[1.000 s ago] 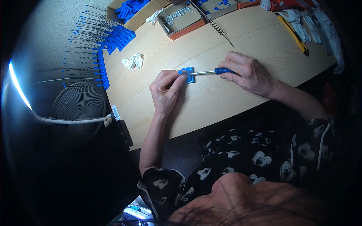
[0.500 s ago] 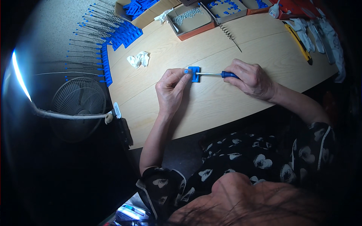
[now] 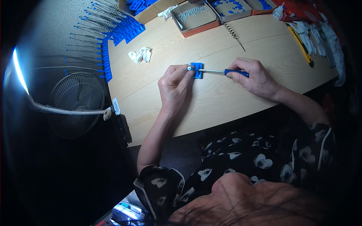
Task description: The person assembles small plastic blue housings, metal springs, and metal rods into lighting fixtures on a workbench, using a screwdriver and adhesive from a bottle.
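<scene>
Hands: 2, w/ 1 screwdriver (image 3: 223,71), 1 blue block (image 3: 197,70).

A crumpled white rag (image 3: 140,55) lies on the table (image 3: 226,109); a fan (image 3: 77,103) stands beside it; a yellow knife (image 3: 300,46) lies far right.

Two hands (image 3: 174,83), one screwdriver (image 3: 223,71)

Open cardboard boxes (image 3: 196,18) stand along the table's far edge, holding metal springs and small blue parts.
</scene>
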